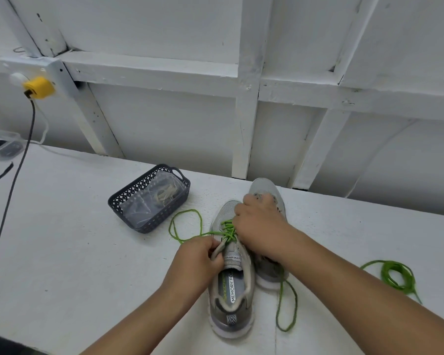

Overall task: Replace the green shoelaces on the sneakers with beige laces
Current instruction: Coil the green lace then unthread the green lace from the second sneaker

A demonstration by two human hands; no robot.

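Note:
Two grey sneakers stand side by side on the white table, toes away from me. The near sneaker [232,285] still carries a green lace [227,230] in its front eyelets; the lace's loose ends trail left in a loop [187,224] and right past the heel [287,303]. My left hand [195,262] grips the sneaker's left collar edge near the tongue. My right hand [259,226] lies over the laced part, fingers curled at the green lace. It hides most of the far sneaker [263,187]. A loose green lace [395,274] lies coiled at the right.
A dark plastic basket [149,198] holds clear bags with beige laces [166,193], left of the sneakers. A black cable [16,175] runs from a yellow plug [37,87] across the table's left side. A white framed wall stands behind the table.

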